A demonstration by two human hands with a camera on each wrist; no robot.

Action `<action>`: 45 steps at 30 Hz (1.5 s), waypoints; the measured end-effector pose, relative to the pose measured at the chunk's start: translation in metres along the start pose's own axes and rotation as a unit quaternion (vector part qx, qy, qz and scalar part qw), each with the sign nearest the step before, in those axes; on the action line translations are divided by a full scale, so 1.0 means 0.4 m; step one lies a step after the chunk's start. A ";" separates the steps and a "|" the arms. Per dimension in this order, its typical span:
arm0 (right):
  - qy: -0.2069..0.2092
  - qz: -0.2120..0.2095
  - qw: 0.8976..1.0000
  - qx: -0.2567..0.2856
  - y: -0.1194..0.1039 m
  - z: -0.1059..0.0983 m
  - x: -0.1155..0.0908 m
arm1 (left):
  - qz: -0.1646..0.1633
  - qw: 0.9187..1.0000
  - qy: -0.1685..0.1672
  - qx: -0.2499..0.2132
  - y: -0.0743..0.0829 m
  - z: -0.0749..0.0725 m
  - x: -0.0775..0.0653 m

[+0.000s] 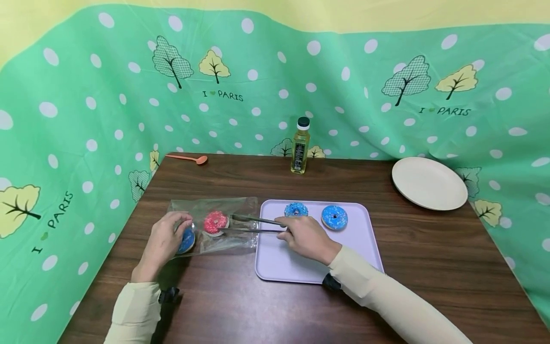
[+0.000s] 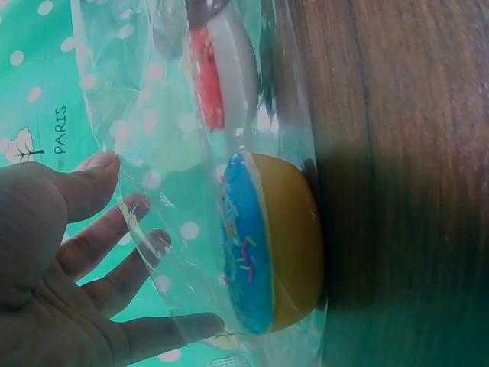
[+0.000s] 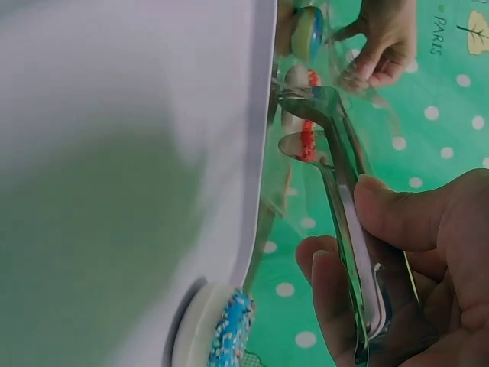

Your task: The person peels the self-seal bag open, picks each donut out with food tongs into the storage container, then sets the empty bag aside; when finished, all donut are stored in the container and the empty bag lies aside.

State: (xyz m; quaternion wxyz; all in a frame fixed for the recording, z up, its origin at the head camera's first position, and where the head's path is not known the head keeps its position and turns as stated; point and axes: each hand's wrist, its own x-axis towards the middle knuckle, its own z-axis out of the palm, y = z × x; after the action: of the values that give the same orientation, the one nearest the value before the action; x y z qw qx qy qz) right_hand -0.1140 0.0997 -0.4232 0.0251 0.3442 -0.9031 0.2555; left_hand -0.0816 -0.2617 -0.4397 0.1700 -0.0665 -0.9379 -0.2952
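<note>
My left hand pinches the upper edge of a clear plastic bag lying on the table. Inside the bag, beneath that hand, is a blue doughnut with sprinkles. To its right in the bag is a red doughnut with a pale base. My right hand holds metal tongs above the tray's left side. The tongs point left, with their ends spread apart at the red doughnut's right side; whether they touch it I cannot tell.
A lilac tray right of the bag bears two blue doughnuts, one on the right and one partly behind my right hand. Farther back stand an oil bottle, an orange spoon and a white plate.
</note>
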 end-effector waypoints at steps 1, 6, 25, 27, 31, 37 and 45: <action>0.000 0.003 1.000 -0.002 0.002 -0.005 -0.007 | 0.001 1.000 0.000 -0.001 0.000 -0.001 0.002; 0.006 0.030 1.000 0.000 0.007 -0.030 -0.039 | 0.004 1.000 0.001 -0.004 0.004 -0.007 0.014; 0.046 0.097 0.994 -0.030 0.036 -0.133 -0.209 | 0.002 1.000 -0.004 0.000 0.008 -0.010 0.014; 0.048 0.105 0.993 -0.034 0.041 -0.143 -0.228 | 0.000 1.000 -0.006 0.001 0.008 -0.011 0.012; 0.053 0.117 0.991 -0.042 0.050 -0.162 -0.268 | -0.009 1.000 -0.014 -0.001 0.008 -0.014 0.010; 0.067 0.113 0.989 -0.060 0.067 -0.190 -0.332 | -0.023 0.999 -0.032 -0.002 0.006 -0.013 0.006; 0.075 0.142 0.985 -0.068 0.086 -0.230 -0.394 | -0.023 0.999 -0.035 -0.001 -0.001 -0.012 0.004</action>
State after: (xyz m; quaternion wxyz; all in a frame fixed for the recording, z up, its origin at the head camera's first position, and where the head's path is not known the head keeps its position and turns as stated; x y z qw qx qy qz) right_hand -0.0279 0.2616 -0.3935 0.0793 0.1899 -0.9537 0.2195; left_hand -0.0818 -0.2649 -0.4356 0.1304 -0.0556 -0.9441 -0.2978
